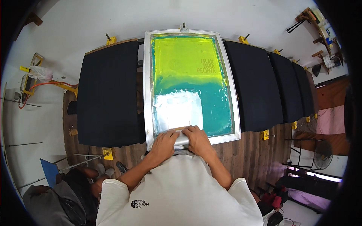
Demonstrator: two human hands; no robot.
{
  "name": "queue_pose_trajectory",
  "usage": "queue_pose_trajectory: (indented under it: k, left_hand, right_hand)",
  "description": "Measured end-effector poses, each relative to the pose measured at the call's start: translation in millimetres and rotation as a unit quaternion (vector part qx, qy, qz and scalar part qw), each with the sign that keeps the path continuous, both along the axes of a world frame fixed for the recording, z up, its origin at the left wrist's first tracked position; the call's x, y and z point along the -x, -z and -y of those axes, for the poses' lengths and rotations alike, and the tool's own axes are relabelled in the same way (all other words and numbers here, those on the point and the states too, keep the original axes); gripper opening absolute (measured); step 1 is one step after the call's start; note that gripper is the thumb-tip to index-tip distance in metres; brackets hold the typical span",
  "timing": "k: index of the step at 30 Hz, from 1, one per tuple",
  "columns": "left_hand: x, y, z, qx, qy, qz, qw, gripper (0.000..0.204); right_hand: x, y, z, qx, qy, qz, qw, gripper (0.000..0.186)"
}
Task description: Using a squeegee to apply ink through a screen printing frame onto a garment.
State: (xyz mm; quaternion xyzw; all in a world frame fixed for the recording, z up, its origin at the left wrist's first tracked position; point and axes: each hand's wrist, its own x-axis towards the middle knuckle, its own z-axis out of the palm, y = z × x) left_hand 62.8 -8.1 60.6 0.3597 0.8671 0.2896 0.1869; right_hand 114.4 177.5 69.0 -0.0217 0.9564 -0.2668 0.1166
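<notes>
Your left hand (164,142) and right hand (197,138) gripped the squeegee (181,136), fingers curled closed over its handle. The squeegee sat at the near edge of the framed screen (191,81), beside white ink (177,109), between dark boards (107,94).

A printing screen (190,79) lies flat on the long table, between two black pallets (107,94). It is a tall rectangle in a pale metal frame; its mesh is yellow-green toward the far edge, teal lower down, with a white patch near the near edge. No packages or signs show clearly.
</notes>
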Motion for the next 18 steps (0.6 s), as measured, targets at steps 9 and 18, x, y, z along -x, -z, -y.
queue_pose_trajectory:
  k: [9, 18]
  left_hand:
    - [89, 24, -31, -0.113, -0.063, -0.048, 0.99, 0.051]
    - [7, 37, -7, -0.006, -0.026, -0.075, 0.997, 0.062]
  right_hand:
    - [97, 17, -27, -0.072, -0.014, -0.074, 0.995, 0.032]
    - [12, 20, -4, -0.007, 0.005, -0.097, 0.995, 0.057]
